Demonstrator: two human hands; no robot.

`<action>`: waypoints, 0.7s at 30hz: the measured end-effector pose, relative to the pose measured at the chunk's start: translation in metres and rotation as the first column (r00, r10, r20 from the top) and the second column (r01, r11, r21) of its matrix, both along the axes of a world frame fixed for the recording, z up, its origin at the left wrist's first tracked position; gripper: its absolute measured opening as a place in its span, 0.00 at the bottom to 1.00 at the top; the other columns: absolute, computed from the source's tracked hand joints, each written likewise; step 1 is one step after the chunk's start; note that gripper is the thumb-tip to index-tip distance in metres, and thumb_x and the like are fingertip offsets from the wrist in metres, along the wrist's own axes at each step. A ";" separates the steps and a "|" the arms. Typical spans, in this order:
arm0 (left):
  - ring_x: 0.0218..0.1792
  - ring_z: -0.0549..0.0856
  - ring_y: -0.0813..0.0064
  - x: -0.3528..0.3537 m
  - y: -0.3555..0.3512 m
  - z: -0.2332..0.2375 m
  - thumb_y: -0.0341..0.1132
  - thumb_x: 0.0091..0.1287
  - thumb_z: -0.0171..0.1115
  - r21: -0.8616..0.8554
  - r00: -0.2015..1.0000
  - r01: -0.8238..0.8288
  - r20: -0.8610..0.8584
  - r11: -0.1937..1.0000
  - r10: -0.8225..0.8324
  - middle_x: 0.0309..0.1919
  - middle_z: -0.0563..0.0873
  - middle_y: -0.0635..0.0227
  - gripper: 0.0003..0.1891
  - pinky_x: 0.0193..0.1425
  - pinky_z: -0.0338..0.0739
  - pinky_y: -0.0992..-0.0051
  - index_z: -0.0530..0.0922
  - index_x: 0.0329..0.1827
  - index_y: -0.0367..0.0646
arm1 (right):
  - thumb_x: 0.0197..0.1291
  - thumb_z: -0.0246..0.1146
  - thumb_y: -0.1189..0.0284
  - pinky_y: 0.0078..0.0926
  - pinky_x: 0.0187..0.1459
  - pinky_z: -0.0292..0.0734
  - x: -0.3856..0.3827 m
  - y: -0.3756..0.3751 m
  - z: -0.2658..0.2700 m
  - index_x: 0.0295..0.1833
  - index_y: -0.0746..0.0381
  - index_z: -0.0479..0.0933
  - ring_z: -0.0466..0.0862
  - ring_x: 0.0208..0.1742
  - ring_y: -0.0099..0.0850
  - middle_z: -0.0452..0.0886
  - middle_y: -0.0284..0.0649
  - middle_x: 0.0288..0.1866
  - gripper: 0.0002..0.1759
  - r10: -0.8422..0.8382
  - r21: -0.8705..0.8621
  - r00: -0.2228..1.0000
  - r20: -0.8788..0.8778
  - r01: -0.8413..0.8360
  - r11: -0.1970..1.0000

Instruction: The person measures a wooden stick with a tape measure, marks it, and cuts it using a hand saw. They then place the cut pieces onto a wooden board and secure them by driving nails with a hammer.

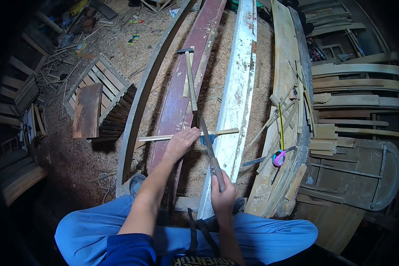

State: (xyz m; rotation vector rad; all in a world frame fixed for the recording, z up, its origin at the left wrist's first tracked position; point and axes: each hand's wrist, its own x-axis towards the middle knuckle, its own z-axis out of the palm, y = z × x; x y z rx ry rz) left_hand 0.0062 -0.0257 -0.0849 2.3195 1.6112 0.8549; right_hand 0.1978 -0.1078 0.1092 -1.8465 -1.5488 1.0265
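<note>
My left hand (183,142) presses down on a thin wooden strip (157,138), which lies crosswise over a reddish board (175,102) and a white-painted board (235,97). In my right hand (223,189) is the handle of a long, narrow saw-like tool (208,144). Its dark blade crosses the strip just right of my left fingers. A hammer (190,75) with a wooden handle rests on the reddish board beyond my hands. Something blue (207,139) shows beneath the strip, partly hidden by the blade.
A pink tape measure (279,158) with its yellow tape out lies on a pale plank (264,188) among wood strips. At left stands a slatted wooden crate (115,84). Stacked slats (359,102) and a rounded frame (385,177) are at right. Shavings cover the floor (115,40).
</note>
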 end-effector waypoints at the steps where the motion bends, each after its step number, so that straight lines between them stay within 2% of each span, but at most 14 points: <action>1: 0.67 0.85 0.64 0.001 0.000 0.001 0.25 0.64 0.61 -0.007 1.000 -0.008 0.008 1.000 0.008 0.63 0.88 0.59 0.22 0.76 0.78 0.64 0.82 0.62 0.39 | 0.74 0.65 0.71 0.40 0.50 0.83 -0.003 0.007 -0.001 0.64 0.69 0.82 0.91 0.48 0.44 0.90 0.56 0.44 0.19 0.010 -0.020 0.998 0.056 -0.009 1.000; 2: 0.67 0.86 0.64 0.002 0.000 0.002 0.25 0.64 0.61 -0.012 1.000 -0.015 0.016 1.000 0.015 0.62 0.88 0.59 0.21 0.76 0.78 0.63 0.83 0.62 0.40 | 0.74 0.64 0.70 0.44 0.52 0.84 -0.003 0.010 -0.002 0.65 0.68 0.81 0.91 0.52 0.55 0.89 0.59 0.48 0.20 0.019 -0.039 0.994 0.111 -0.015 0.999; 3: 0.67 0.86 0.64 0.002 0.000 0.001 0.25 0.64 0.61 -0.011 1.000 -0.015 0.018 1.000 0.015 0.62 0.88 0.59 0.21 0.76 0.78 0.63 0.83 0.62 0.40 | 0.74 0.64 0.70 0.44 0.52 0.84 -0.003 0.009 -0.004 0.65 0.68 0.81 0.91 0.52 0.55 0.89 0.59 0.48 0.20 0.020 -0.037 0.993 0.113 -0.015 0.999; 5: 0.66 0.86 0.63 0.000 0.001 -0.001 0.25 0.64 0.61 -0.016 0.999 -0.004 0.032 1.000 0.004 0.62 0.88 0.59 0.21 0.76 0.79 0.63 0.83 0.61 0.40 | 0.73 0.65 0.72 0.37 0.49 0.83 -0.003 0.007 -0.011 0.62 0.70 0.82 0.93 0.44 0.42 0.89 0.55 0.41 0.17 0.036 0.062 0.991 0.129 -0.045 0.997; 6: 0.66 0.86 0.63 0.000 0.001 -0.002 0.25 0.64 0.61 -0.016 0.999 -0.009 0.033 1.000 0.009 0.62 0.88 0.59 0.21 0.76 0.79 0.63 0.83 0.61 0.40 | 0.73 0.65 0.72 0.37 0.49 0.83 0.000 0.003 -0.012 0.62 0.70 0.82 0.93 0.44 0.42 0.89 0.55 0.41 0.17 0.041 0.063 0.991 0.130 -0.050 0.997; 8: 0.66 0.86 0.63 0.001 -0.001 -0.005 0.25 0.64 0.61 -0.032 1.000 0.006 0.008 0.999 -0.005 0.61 0.89 0.59 0.21 0.76 0.79 0.63 0.83 0.61 0.40 | 0.74 0.64 0.70 0.44 0.49 0.84 0.009 -0.005 -0.012 0.66 0.64 0.81 0.90 0.50 0.57 0.89 0.58 0.44 0.19 0.056 0.044 0.997 0.049 -0.058 0.997; 9: 0.66 0.86 0.63 0.002 -0.002 -0.003 0.25 0.64 0.61 -0.036 1.000 0.006 0.011 0.999 -0.005 0.61 0.89 0.59 0.21 0.76 0.79 0.63 0.83 0.61 0.40 | 0.74 0.64 0.70 0.44 0.49 0.84 0.006 -0.002 -0.009 0.66 0.64 0.81 0.90 0.50 0.57 0.89 0.58 0.44 0.19 0.056 0.040 0.997 0.052 -0.058 0.997; 12: 0.67 0.86 0.63 0.003 -0.003 -0.002 0.25 0.64 0.61 -0.052 0.999 0.001 0.044 0.999 0.001 0.62 0.88 0.59 0.21 0.77 0.78 0.63 0.83 0.61 0.41 | 0.74 0.63 0.71 0.43 0.51 0.84 -0.001 0.005 -0.001 0.66 0.64 0.81 0.91 0.50 0.55 0.89 0.57 0.45 0.18 0.036 -0.009 0.994 0.106 -0.035 0.999; 18: 0.69 0.84 0.63 0.003 -0.001 -0.007 0.26 0.64 0.61 -0.005 1.000 0.002 0.014 1.000 -0.002 0.63 0.88 0.59 0.21 0.78 0.77 0.63 0.83 0.61 0.41 | 0.74 0.63 0.71 0.43 0.53 0.83 0.006 -0.001 -0.002 0.65 0.64 0.81 0.91 0.52 0.54 0.88 0.59 0.47 0.18 0.050 0.023 0.998 0.039 -0.051 0.998; 20: 0.68 0.85 0.60 0.003 -0.001 -0.003 0.21 0.57 0.63 -0.008 0.996 -0.005 0.086 1.000 0.005 0.62 0.88 0.57 0.25 0.75 0.80 0.61 0.84 0.61 0.39 | 0.73 0.65 0.72 0.37 0.51 0.83 -0.004 0.009 -0.005 0.62 0.71 0.82 0.93 0.47 0.40 0.90 0.56 0.43 0.17 0.013 0.013 0.999 0.043 -0.014 1.000; 21: 0.68 0.85 0.60 0.004 -0.002 -0.001 0.21 0.57 0.63 -0.006 0.996 0.003 0.085 1.000 -0.002 0.62 0.88 0.57 0.25 0.75 0.80 0.61 0.84 0.61 0.39 | 0.73 0.65 0.72 0.37 0.51 0.83 -0.004 0.010 -0.008 0.62 0.71 0.82 0.93 0.47 0.40 0.90 0.56 0.43 0.17 0.006 0.014 0.999 0.042 -0.007 1.000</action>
